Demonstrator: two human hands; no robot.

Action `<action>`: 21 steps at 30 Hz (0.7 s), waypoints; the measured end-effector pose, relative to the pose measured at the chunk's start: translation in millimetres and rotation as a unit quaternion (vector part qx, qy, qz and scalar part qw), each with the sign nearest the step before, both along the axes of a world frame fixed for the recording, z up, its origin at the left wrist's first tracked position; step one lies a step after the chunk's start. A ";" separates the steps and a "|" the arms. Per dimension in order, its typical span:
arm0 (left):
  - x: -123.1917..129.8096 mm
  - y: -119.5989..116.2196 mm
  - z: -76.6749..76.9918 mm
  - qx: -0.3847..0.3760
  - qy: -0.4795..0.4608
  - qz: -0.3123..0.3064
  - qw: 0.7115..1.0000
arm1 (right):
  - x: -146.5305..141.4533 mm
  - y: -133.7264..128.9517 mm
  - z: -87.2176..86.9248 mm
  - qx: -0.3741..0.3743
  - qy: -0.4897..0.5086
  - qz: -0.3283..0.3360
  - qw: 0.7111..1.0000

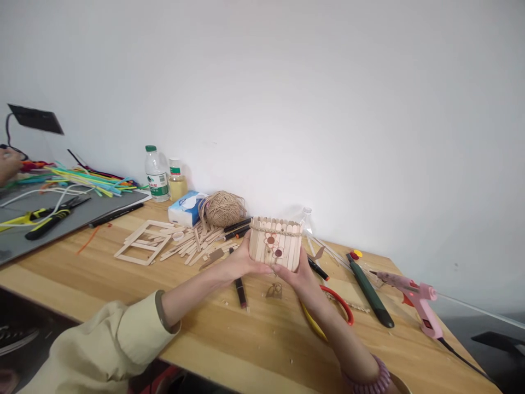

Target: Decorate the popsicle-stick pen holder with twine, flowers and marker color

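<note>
Between my two hands is a small craft-stick box [260, 249], raised above the table. Its front is made of upright sticks with rounded tops, a twine band near the top and two flowers with dark red centres. My left hand [243, 259] grips the box at its left side and lower edge. On the right side and lower edge my right hand [301, 272] is closed on it, the thumbs nearly meeting below. The back of the box is hidden. Under the right forearm lie scissors [342, 300] with red and yellow handles.
Loose craft sticks [192, 246], a stick frame [141, 257], a twine ball [225, 209], a tissue pack [182, 210] and bottles [158, 178] stand left. Right are a green cutter [371, 293] and a corded pink glue gun [418, 298]. Another person's hand [9, 164] is far left, near pliers [53, 216].
</note>
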State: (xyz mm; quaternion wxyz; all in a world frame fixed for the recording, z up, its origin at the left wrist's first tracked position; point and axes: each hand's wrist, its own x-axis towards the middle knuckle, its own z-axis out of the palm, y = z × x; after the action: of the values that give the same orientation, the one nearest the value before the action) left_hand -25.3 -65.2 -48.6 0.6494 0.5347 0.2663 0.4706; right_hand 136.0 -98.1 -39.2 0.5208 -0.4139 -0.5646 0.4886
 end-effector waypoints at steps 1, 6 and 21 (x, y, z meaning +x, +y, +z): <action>0.0 0.3 -0.2 0.000 0.000 0.001 1.000 | 0.0 0.4 -0.5 0.001 0.002 0.002 1.000; 0.2 -0.4 0.7 -0.003 0.001 0.002 1.000 | 2.4 3.8 -4.4 0.007 0.001 0.010 1.000; -15.5 37.3 -25.6 -0.007 0.007 0.084 0.996 | 46.9 32.2 -25.7 0.013 -0.164 -0.049 0.985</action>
State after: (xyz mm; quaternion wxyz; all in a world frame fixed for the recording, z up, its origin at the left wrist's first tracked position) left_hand -40.9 -27.9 -74.1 0.6099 0.5089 0.3179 0.5177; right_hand 182.9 -65.9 -64.9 0.4498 -0.5090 -0.6274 0.3806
